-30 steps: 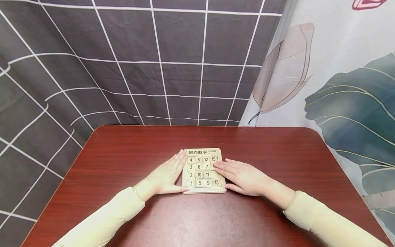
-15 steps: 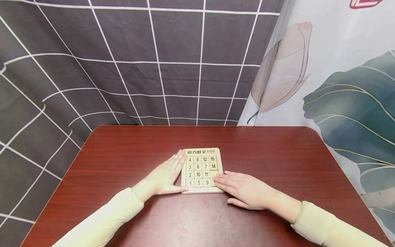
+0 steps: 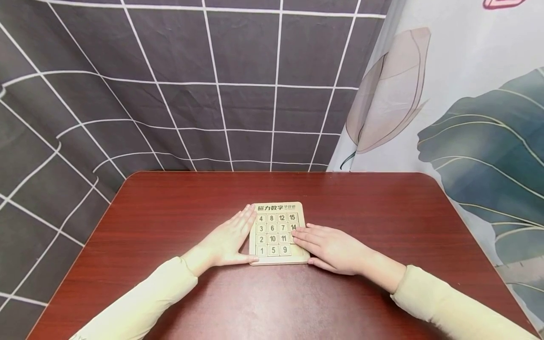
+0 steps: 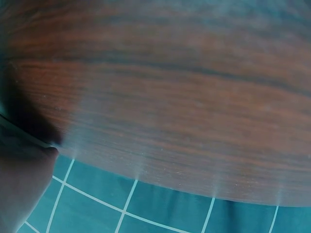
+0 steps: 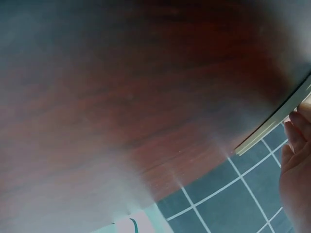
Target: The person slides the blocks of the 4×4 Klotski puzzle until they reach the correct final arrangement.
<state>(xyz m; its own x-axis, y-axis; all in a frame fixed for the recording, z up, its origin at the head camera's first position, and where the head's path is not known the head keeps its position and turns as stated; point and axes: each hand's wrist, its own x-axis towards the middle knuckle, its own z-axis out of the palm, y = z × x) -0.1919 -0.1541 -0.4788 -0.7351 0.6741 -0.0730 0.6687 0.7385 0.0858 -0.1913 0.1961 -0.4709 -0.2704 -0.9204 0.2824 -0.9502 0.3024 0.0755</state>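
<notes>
A pale wooden number-slide puzzle board (image 3: pixel 278 261) lies on the table, its numbered tiles in rows. Along its left edge rests my left hand (image 3: pixel 227 242), fingers straight, thumb at the lower left corner. The straight fingers of my right hand (image 3: pixel 337 248) lie over the right column in the third row. They hide the tile beneath and partly cover tile 14 (image 3: pixel 293 226). Bare board shows in the bottom right cell, beside tile 9 (image 3: pixel 284 250). In the right wrist view, the right hand's fingers curve over the board's edge. The left wrist view shows only part of the left hand (image 4: pixel 22 187).
The red-brown wooden table (image 3: pixel 178 198) extends around the board. Behind it hangs a dark curtain with white grid lines (image 3: pixel 250 108); a white curtain with leaf prints (image 3: pixel 463 141) hangs at the right.
My right hand went from tile 14 down to the bottom right tile, then back up one row. The bottom right cell, which held tile 13, is now bare. The left hand stayed put.
</notes>
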